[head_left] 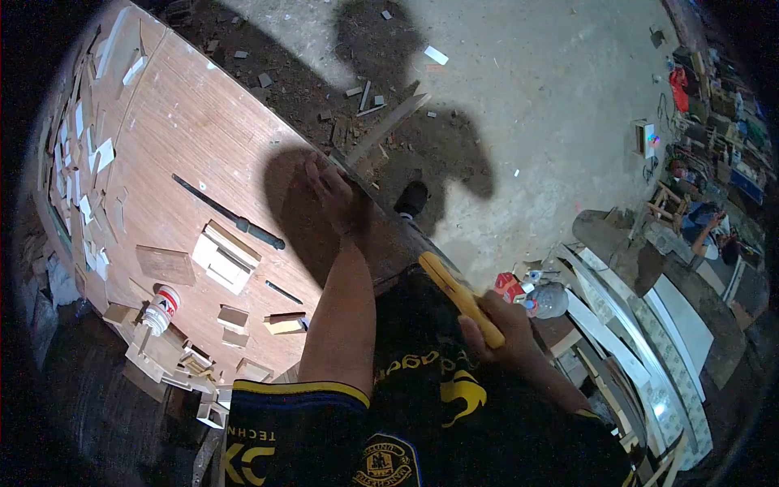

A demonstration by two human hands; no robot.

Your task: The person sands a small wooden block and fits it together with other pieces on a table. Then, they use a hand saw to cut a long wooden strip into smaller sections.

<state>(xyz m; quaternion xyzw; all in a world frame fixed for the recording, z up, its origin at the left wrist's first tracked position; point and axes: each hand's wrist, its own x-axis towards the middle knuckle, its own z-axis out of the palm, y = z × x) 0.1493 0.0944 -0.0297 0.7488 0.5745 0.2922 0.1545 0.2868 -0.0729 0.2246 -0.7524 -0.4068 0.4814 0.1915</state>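
Note:
My left hand (pixel 331 191) is in shadow at the long edge of the wooden table (pixel 203 105), its fingers bent together; what they hold is too dark to make out. Just past the fingertips a pale wooden strip (pixel 389 126) with a pointed end sticks out beyond the edge. My right hand (pixel 499 325) is wrapped round the handle of a yellow-handled tool (pixel 454 292), close to my body. The tool's far end lies near the table edge, and its working part cannot be made out.
On the table lie a dark long tool (pixel 231 213), a white slotted block (pixel 225 258), a white bottle (pixel 161 310) and several wood offcuts. Scraps litter the floor (pixel 519 105). Long white panels (pixel 633 349) and a clear jug (pixel 550 300) are at the right. Another person (pixel 707 231) is at the far right.

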